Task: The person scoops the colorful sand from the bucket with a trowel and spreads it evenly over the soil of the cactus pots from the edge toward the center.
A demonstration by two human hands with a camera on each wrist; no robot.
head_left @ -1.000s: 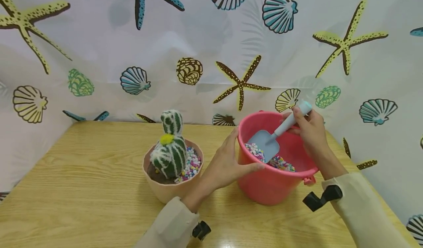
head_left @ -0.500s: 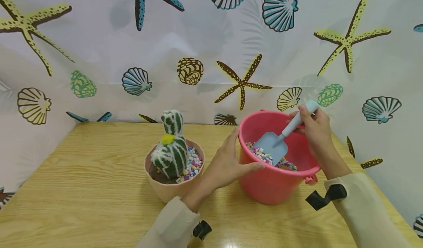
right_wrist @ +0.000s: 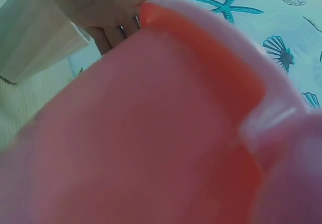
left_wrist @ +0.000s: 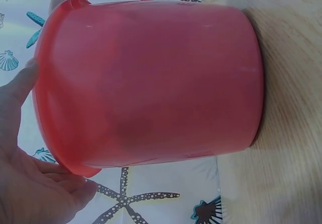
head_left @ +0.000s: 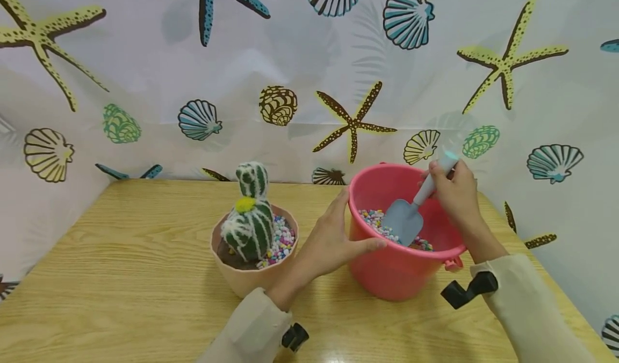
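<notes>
In the head view, a pink bucket (head_left: 396, 277) stands upright on the table. Small multicoloured pebbles (head_left: 371, 219) lie inside it. My left hand (head_left: 333, 239) holds the near-left rim, thumb along the front and fingers at the left side; the left wrist view shows this hand (left_wrist: 35, 183) against the rim too. My right hand (head_left: 454, 188) grips the handle of a pale blue toy shovel (head_left: 403, 220) over the bucket's right side. The shovel's blade reaches down inside, touching the pebbles, its tip partly hidden. In the right wrist view, the bucket (right_wrist: 136, 118) hides the shovel.
Left of the bucket stands a peach pot (head_left: 242, 280) with a knitted green cactus (head_left: 251, 229) and more coloured pebbles (head_left: 282, 239). My left forearm passes close by its right side. A patterned cloth (head_left: 232, 62) hangs behind the wooden table (head_left: 121, 277).
The shovel's blade has shifted right and slightly down inside the bucket, and its handle has tilted more upright. My right hand moved right, then back left a little. The left hand stays on the rim.
</notes>
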